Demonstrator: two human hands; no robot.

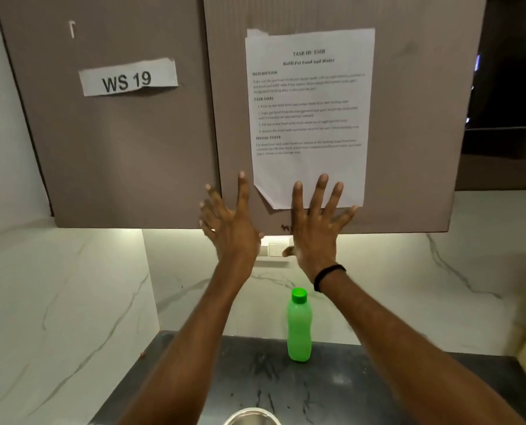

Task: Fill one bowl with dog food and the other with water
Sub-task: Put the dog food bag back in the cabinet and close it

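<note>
Both hands are reaching up in front of the cabinet doors [117, 164], fingers straight and fanned wide apart, holding nothing. The left hand [231, 223] is showing its back to the camera, with its longest finger pointing up near the seam between the two doors. The right hand [313, 231] is hanging just beside it, at about the same height, wearing a black band [329, 276] at the wrist. Its fingertips [323, 179] are overlapping the lower edge of a printed sheet [309, 118] taped to the door above that hand; I cannot tell whether either hand is actually touching the door or the paper. Up and to the left of the left hand, a paper label [128, 78] is reading "WS 19". A pale wall switch [274, 250] is showing in the gap between the two hands, just under the cabinet.

Well below the right hand, between the two forearms, a green bottle [299, 328] is standing upright with its cap on, on the dark worktop [178, 378]. Further below both hands, at the bottom edge of the view, the rim of a metal bowl [252, 416] is peeking in, resting on that same worktop; its inside is not showing.
</note>
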